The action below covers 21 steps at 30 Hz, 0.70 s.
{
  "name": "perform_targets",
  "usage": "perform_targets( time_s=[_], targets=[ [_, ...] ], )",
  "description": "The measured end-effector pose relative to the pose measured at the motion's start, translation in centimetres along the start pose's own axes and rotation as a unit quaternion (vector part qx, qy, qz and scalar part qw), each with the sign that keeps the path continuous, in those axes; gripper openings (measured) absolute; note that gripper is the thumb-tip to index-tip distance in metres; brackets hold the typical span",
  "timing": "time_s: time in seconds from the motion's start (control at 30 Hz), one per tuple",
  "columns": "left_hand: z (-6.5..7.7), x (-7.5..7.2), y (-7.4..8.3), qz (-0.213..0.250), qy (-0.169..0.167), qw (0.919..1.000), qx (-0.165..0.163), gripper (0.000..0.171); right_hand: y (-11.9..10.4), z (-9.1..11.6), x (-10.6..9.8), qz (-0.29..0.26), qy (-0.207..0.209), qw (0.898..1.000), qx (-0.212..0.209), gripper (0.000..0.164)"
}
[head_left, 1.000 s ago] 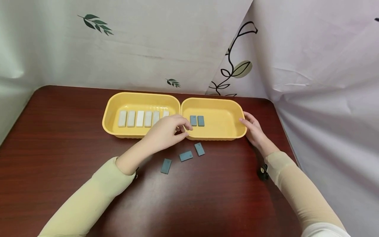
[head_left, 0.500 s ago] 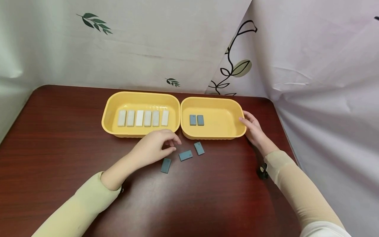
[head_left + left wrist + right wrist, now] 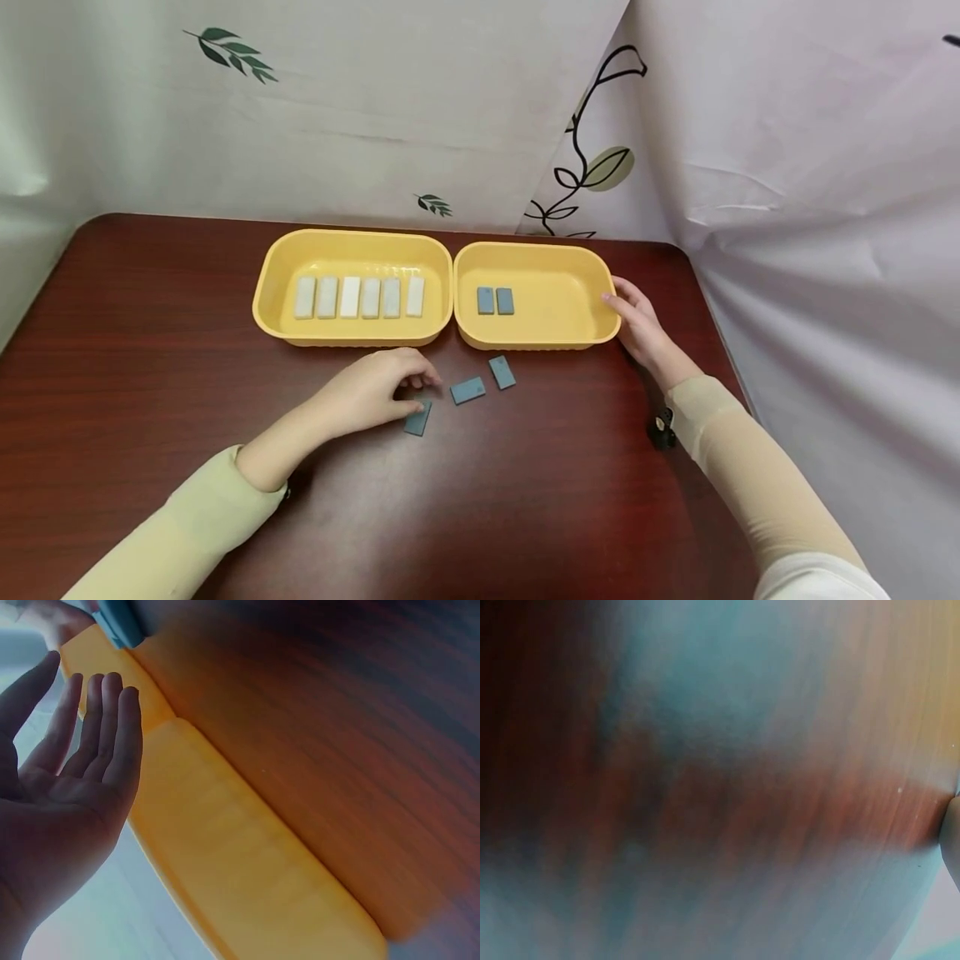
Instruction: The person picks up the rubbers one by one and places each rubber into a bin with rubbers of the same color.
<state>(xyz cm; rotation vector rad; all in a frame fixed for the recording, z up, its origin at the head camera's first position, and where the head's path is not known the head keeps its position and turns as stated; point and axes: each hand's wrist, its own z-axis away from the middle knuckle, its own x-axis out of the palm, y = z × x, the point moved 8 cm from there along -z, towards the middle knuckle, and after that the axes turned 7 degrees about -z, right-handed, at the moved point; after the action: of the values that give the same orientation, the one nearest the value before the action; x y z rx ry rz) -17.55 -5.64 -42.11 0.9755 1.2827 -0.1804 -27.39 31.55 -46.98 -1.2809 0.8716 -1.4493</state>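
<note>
One blue-grey tile (image 3: 416, 422) lies by the relaxed, empty left hand (image 3: 377, 387), while the right hand (image 3: 642, 327) grips a yellow tray (image 3: 558, 302).

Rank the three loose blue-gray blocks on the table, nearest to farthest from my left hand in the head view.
1. Leftmost block, partly hidden by the left hand.
2. Middle block, right of that.
3. Rightmost block, close to the right yellow tub.
</note>
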Motion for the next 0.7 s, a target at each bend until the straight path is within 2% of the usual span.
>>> perform_targets(
  time_s=[0.3,0.7],
  targets=[
    [0.6,1.2,-0.6,-0.036,-0.042,0.9984,-0.004,0.035,0.1,-0.2,0.0,-0.003,0.003,1.0,-0.002,0.023],
    [0.6,1.8,-0.7,-0.071,-0.047,0.9963,0.008,0.035,0.0,-0.2,0.0,-0.005,0.002,1.0,-0.006,0.023]
  ],
)
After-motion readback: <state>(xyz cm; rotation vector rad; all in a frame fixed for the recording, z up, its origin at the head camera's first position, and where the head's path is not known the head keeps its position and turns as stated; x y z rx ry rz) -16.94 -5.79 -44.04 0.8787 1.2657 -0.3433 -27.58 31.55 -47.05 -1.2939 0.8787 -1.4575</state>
